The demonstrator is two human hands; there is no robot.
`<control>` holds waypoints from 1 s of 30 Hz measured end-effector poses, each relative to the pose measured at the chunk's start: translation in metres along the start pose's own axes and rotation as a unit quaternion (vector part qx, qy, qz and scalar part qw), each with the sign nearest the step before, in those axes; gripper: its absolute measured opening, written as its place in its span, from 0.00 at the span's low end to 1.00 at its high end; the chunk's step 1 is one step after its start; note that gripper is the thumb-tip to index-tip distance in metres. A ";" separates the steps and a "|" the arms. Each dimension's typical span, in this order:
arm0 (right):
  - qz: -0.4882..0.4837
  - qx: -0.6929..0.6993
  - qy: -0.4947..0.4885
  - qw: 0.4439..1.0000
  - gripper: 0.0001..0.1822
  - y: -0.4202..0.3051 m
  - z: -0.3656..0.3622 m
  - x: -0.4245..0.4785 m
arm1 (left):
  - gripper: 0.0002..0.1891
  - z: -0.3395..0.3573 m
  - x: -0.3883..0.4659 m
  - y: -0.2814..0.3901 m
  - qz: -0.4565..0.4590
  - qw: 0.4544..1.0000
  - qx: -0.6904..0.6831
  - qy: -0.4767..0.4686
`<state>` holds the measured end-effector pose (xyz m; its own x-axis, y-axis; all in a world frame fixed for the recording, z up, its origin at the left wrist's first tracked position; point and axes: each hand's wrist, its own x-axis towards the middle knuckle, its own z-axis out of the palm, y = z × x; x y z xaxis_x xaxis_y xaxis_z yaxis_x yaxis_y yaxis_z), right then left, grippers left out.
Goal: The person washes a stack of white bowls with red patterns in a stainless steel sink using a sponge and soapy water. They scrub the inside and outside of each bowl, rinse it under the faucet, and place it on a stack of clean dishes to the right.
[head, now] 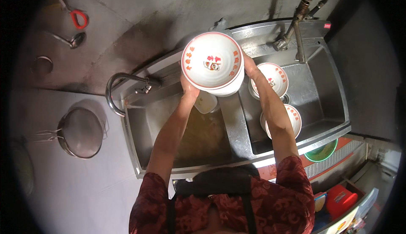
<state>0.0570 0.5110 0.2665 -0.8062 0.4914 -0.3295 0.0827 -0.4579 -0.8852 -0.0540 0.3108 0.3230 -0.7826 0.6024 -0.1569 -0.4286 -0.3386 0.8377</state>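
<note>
Both hands hold up a stack of white bowls [212,78] with red rims and printed red characters, above the divider of a double stainless steel sink [236,120]. On the stack's left side is my left hand [189,86]; its fingers are partly hidden by the bowls. My right hand [249,64] grips the opposite side, its fingertips hidden too. Two more bowl stacks stand in the right basin, an upper stack [274,75] and a lower stack [293,120], both partly covered by my right forearm. A pale plastic container [206,102] sits in the left basin, in cloudy brownish water [199,139].
A curved faucet [111,91] rises at the left basin's corner; a spring-hose tap [298,28] stands behind the right basin. Round strainers [83,132] lie on the left counter. Red-handled scissors [78,19] and a ladle [76,40] hang on the wall. A green basin [322,151] sits below right.
</note>
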 end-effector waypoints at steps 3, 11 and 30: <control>-0.014 -0.007 -0.002 1.000 0.38 0.002 0.000 -0.001 | 0.22 0.006 0.000 0.003 -0.005 1.000 -0.024 0.017; -0.154 0.134 0.257 0.944 0.20 0.023 0.001 -0.048 | 0.41 -0.075 -0.023 0.002 -0.076 0.995 0.045 0.049; -0.076 -0.729 -0.122 0.670 0.33 0.427 0.144 -0.133 | 0.14 -0.525 -0.210 -0.221 -0.297 0.765 0.480 0.309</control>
<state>0.1155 0.1439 -0.0204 -0.9268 0.2343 -0.2935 0.3306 0.8798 -0.3416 -0.0313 -0.1202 -0.1036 -0.7695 -0.1143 -0.6284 -0.4956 0.7275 0.4744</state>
